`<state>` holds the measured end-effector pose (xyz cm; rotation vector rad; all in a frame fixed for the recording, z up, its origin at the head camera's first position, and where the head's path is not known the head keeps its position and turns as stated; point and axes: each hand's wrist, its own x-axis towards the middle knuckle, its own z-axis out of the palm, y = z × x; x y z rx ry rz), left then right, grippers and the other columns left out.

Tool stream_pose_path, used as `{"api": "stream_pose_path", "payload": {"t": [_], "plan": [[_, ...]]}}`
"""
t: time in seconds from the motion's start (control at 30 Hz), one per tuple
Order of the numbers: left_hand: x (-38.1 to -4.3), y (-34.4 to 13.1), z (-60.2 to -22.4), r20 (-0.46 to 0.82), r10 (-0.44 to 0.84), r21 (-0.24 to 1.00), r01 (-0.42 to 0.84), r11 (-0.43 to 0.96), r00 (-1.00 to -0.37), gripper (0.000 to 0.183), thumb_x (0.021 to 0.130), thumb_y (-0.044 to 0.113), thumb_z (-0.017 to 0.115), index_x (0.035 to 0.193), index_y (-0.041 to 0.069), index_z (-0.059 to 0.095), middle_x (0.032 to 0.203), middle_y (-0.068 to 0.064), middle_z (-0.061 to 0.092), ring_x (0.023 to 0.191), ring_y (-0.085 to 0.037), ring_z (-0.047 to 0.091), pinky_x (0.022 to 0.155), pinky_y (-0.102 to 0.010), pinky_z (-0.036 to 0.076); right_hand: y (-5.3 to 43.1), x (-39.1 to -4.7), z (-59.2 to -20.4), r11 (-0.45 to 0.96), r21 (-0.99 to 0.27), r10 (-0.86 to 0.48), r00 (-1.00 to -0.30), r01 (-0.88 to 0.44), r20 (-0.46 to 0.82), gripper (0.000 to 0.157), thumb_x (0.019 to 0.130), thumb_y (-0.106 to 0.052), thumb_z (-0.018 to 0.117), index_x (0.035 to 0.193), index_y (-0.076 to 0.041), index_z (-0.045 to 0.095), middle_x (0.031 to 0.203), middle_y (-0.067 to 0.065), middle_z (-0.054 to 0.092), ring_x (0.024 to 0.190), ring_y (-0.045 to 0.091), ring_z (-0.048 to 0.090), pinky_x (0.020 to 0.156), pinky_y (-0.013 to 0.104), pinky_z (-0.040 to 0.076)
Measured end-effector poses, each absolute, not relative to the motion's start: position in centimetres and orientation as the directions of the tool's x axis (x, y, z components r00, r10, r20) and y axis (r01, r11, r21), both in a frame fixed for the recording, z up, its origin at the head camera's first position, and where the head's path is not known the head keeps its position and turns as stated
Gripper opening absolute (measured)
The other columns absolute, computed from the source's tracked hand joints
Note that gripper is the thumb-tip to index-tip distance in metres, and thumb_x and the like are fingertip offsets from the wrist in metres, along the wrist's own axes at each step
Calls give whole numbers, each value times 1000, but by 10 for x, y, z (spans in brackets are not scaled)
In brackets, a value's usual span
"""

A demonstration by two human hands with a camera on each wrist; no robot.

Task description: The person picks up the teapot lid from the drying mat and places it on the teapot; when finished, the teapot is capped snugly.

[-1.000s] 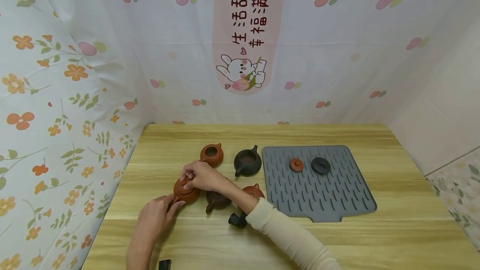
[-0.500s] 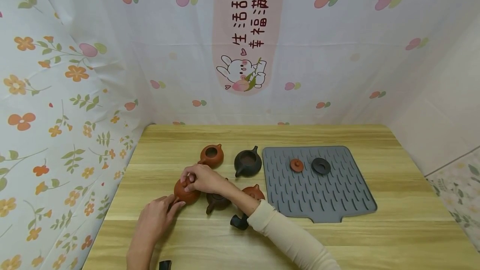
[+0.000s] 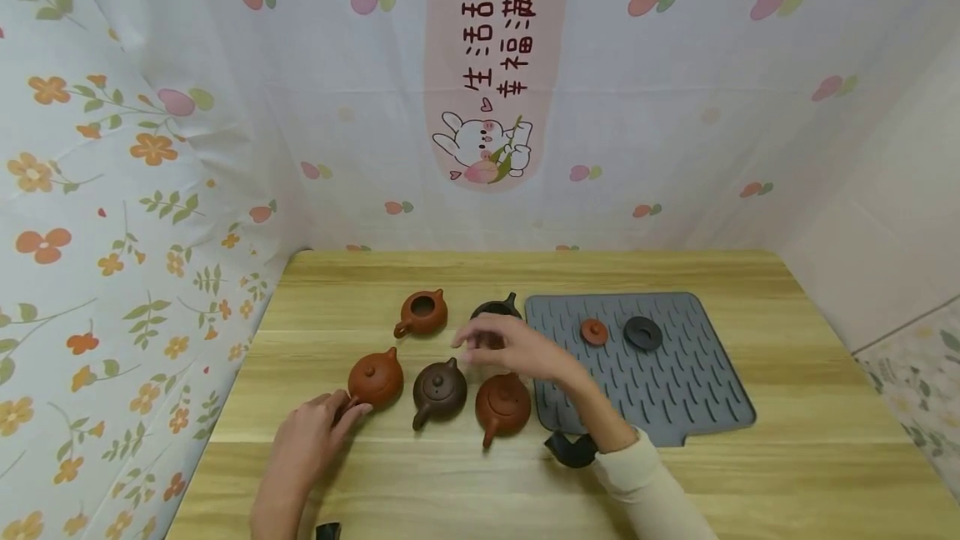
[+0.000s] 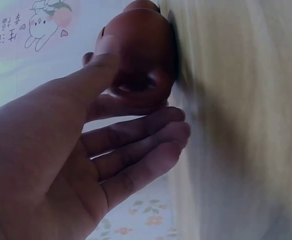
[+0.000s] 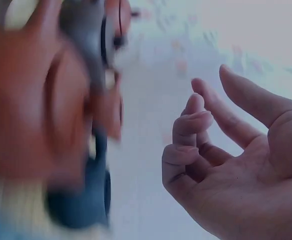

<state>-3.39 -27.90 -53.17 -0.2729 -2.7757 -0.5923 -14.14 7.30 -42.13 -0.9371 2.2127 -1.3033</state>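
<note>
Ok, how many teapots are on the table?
5. Near row: left red teapot, middle brown teapot, right red teapot. Far row: open red teapot, black teapot partly hidden by the right hand.

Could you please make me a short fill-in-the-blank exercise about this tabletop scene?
1. The left hand grips the leftmost teapot by its ____.
2. The right hand holds ____.
3. In the head view, on the gray mat, the round black piece lies to the ____ of the orange lid.
4. The dark brown teapot is covered by its ____.

Missing words: handle; nothing; right; lid.
</note>
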Motion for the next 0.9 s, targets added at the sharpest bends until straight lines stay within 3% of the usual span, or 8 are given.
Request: {"api": "stream_pose_path", "payload": {"t": [0.2, 0.33, 0.47, 0.57, 0.67, 0.8, 0.9], "plan": [[-27, -259, -484, 318, -11, 402, 124, 907, -948, 30, 104, 29, 78, 88, 7, 65, 74, -1, 57, 61, -17, 53, 56, -42, 49, 171, -140, -421, 441, -860, -488, -873, -256, 9, 28, 111, -19, 68, 134, -5, 73, 122, 13, 73, 102, 27, 68, 88, 37, 56], [-29, -251, -471, 336, -30, 396, 112, 911, -941, 22, 102, 17, 80, 90, 5, 67, 80, -6, 62, 68, -22, 64, 58, -44, 53, 229, -137, -424, 480, -856, -290, -955, -194, 54, 32, 112, -20, 67, 138, -2, 71, 131, 14, 73, 106, 17, 69, 90, 27, 55], [-38, -239, -461, 392, 31, 372, 189, 909, -920, 16, 100, 11, 81, 94, 3, 69, 86, -11, 68, 78, -30, 71, 65, -48, 58, 270, -131, -428, 470, -862, -154, -979, -191, 133, 33, 112, -16, 65, 139, 3, 68, 120, -5, 72, 103, 5, 67, 90, 13, 50], [-47, -223, -452, 418, 94, 353, 257, 900, -904, 11, 100, 9, 80, 99, 2, 72, 93, -15, 71, 87, -34, 74, 73, -50, 61, 290, -128, -435, 450, -871, -91, -981, -196, 174, 30, 111, -12, 67, 137, 3, 69, 113, -19, 69, 100, 4, 66, 89, 11, 49], [-56, -205, -448, 441, 152, 339, 321, 885, -885, 10, 100, 9, 80, 104, 2, 74, 100, -15, 74, 94, -33, 74, 77, -48, 63, 304, -129, -443, 448, -875, -57, -982, -184, 178, 29, 110, -11, 68, 135, 3, 71, 111, -21, 68, 99, 5, 66, 88, 10, 49], [-68, -183, -455, 478, 250, 298, 423, 856, -842, 11, 102, 13, 78, 102, 4, 71, 97, -11, 71, 89, -27, 70, 71, -44, 61, 317, -132, -454, 487, -863, -36, -990, -136, 136, 32, 110, -14, 69, 135, 6, 70, 110, -23, 68, 98, 2, 66, 87, 11, 49], [-77, -167, -459, 470, 316, 271, 475, 837, -824, 13, 103, 15, 78, 103, 3, 71, 97, -10, 70, 90, -27, 68, 78, -45, 61, 324, -135, -461, 524, -847, -57, -996, -90, 71, 36, 110, -17, 69, 136, 7, 68, 111, -22, 69, 100, -4, 65, 86, 10, 48]]}}
